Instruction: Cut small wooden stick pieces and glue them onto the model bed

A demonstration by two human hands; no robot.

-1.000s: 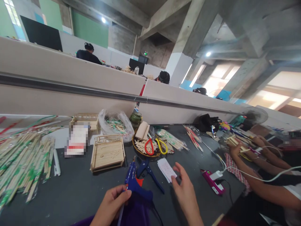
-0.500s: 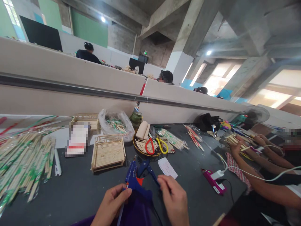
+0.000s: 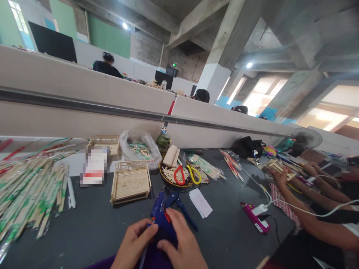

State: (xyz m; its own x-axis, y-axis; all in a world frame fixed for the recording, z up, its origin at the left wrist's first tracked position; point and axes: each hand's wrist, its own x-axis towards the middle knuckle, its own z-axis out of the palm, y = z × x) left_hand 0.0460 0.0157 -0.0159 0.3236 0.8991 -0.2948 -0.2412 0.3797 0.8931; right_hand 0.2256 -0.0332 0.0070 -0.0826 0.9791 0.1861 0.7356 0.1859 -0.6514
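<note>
A blue hot glue gun (image 3: 159, 203) with a red trigger is low in the middle of the view, nozzle pointing away from me. My left hand (image 3: 136, 239) is closed on its rear left side, thumb and fingers pinched together. A thin translucent glue stick (image 3: 144, 257) runs down from beside that hand. Around the gun's handle side my right hand (image 3: 183, 241) is curled, fingers near the trigger and thumb underneath; its palm hides most of the handle. Just beyond lie blue-handled pliers (image 3: 183, 211) on the dark table (image 3: 92, 228).
A small stick-built tray (image 3: 131, 185) stands ahead, beside a basket (image 3: 175, 184) with wood pieces and red-and-yellow-handled scissors (image 3: 179, 175). Wrapped chopsticks (image 3: 30, 194) fill the left. A paper (image 3: 201, 203) and purple power strip (image 3: 255, 218) lie right, near a co-worker's arms (image 3: 305, 209).
My right hand has left the pliers' handle and moved left onto the glue gun. The pliers now lie free on the table. My left hand keeps its hold.
</note>
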